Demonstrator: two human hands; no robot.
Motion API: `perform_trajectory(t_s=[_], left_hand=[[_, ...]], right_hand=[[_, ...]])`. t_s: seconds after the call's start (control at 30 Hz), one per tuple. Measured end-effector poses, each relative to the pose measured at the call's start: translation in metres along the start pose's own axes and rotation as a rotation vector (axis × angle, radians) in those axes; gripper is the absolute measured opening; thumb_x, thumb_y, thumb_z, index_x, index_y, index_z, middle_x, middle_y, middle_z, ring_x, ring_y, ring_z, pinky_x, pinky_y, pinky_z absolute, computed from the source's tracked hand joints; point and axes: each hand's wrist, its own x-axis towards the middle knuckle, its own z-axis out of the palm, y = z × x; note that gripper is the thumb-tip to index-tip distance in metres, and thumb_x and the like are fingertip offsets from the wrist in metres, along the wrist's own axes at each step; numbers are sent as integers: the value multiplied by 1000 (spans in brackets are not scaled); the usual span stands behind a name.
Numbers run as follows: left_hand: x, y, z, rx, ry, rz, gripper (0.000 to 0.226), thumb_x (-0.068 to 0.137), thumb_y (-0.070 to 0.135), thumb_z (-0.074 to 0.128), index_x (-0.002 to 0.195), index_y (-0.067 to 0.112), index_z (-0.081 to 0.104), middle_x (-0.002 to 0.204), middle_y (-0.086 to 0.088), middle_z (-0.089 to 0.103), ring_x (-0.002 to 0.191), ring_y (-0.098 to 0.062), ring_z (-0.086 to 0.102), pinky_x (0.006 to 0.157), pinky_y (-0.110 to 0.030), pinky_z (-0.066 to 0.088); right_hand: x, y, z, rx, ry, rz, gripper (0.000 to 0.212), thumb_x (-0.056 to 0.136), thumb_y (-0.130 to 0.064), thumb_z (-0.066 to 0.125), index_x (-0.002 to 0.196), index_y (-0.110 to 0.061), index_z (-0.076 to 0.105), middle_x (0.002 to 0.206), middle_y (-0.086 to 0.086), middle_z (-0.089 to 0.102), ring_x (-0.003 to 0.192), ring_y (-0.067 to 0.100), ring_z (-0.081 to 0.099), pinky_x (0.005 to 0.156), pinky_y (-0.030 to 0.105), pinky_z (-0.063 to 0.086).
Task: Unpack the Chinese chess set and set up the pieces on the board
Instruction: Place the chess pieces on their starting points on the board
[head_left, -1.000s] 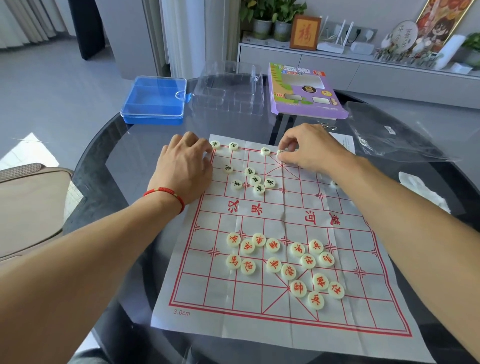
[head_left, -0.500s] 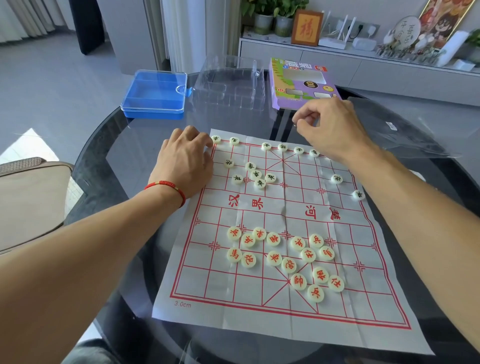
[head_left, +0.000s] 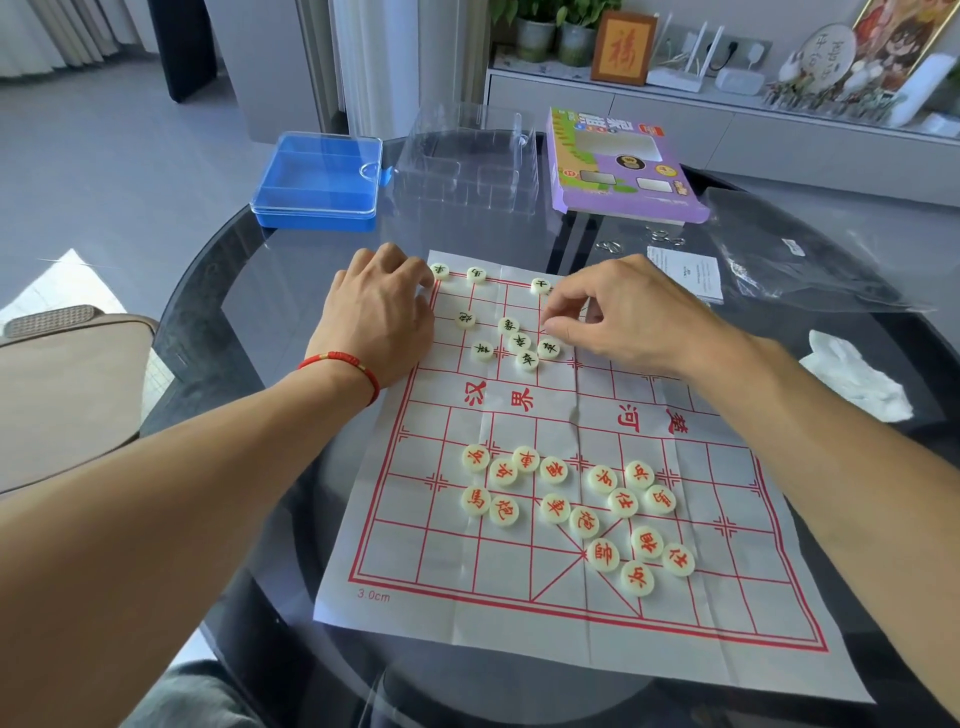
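Note:
A white paper board (head_left: 519, 597) with red grid lines lies on the round glass table. Several cream pieces with red characters (head_left: 556, 506) sit loose on its near half. Black-character pieces stand along the far row (head_left: 476, 274) and in a small cluster (head_left: 519, 343) just below it. My left hand (head_left: 376, 317), fingers curled, rests on the board's far left corner next to a corner piece (head_left: 440, 270). My right hand (head_left: 623, 317) hovers over the far middle, thumb and fingers pinched close beside the cluster; I cannot tell if a piece is between them.
A blue plastic case (head_left: 317, 182), a clear plastic insert (head_left: 467, 166) and a purple game box (head_left: 623, 166) stand at the table's far side. A clear bag (head_left: 795, 254), a leaflet (head_left: 685, 273) and crumpled white tissue (head_left: 857, 384) lie to the right. A beige chair (head_left: 62, 395) is on the left.
My right hand lifted from the far row, rose toward the purple box, then came back down and left to the cluster of black pieces. My left hand stayed put.

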Motion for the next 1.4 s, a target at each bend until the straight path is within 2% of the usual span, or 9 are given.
perform_trajectory(t_s=[0.17,0.3,0.4,0.53,0.63,0.73,0.87,0.97,1.4], left_hand=[[0,0,1,-3,2,2,30,101,30,53,128,19,62,131,-6,56,116,-28,49,96,-40,46],[0,0,1,-10,7,7,30,101,30,53,128,19,62,131,-6,56,116,-28,49,96,-40,45],[0,0,1,-8,7,7,30,101,30,53,128,19,62,130,-7,56,116,-28,49,96,-40,45],[0,0,1,-4,6,11,30,101,30,52,128,19,62,130,-7,56,116,-28,49,96,-41,45],[0,-1,0,-5,8,11,30,102,30,52,127,19,63,131,-7,56,116,-28,49,96,-42,46],[0,-1,1,-6,11,16,29,102,30,51,126,18,63,130,-8,56,115,-29,49,95,-43,46],[0,-2,1,-8,15,20,29,102,29,52,125,17,64,128,-9,57,113,-30,49,94,-44,47],[1,-2,1,-5,14,28,28,101,28,52,123,16,65,126,-10,57,112,-31,49,92,-44,47],[2,-3,2,-5,13,31,27,101,27,52,123,17,65,127,-10,57,112,-31,49,93,-46,48]], right_hand=[[-7,-1,3,-8,-82,37,20,86,-49,74,96,-32,74,82,-14,68,75,2,59,69,28,49],[-7,0,-1,-67,-136,18,16,89,-35,74,105,-34,74,92,-14,67,76,-1,55,68,24,43],[-9,4,-7,-126,-203,26,27,88,-33,74,114,-37,68,101,-15,64,78,-4,51,73,27,43],[-11,1,-3,-129,-132,32,24,86,-47,73,105,-33,70,97,-13,65,85,6,57,77,36,52],[-12,3,-5,-134,-125,20,14,89,-36,72,101,-29,72,97,-12,67,78,0,54,73,30,47],[-22,13,-22,-111,-89,77,13,89,-28,73,102,-30,72,94,-15,64,75,-4,52,67,20,41],[-51,30,-34,-76,-93,180,22,88,-27,76,108,-35,69,97,-18,64,75,2,56,68,25,46],[-65,38,-27,-98,-121,233,24,88,-25,75,110,-33,68,99,-18,64,73,-1,54,63,20,39],[-63,36,-23,-90,-172,225,20,90,-25,73,108,-31,69,102,-17,64,78,-1,56,64,17,41]])
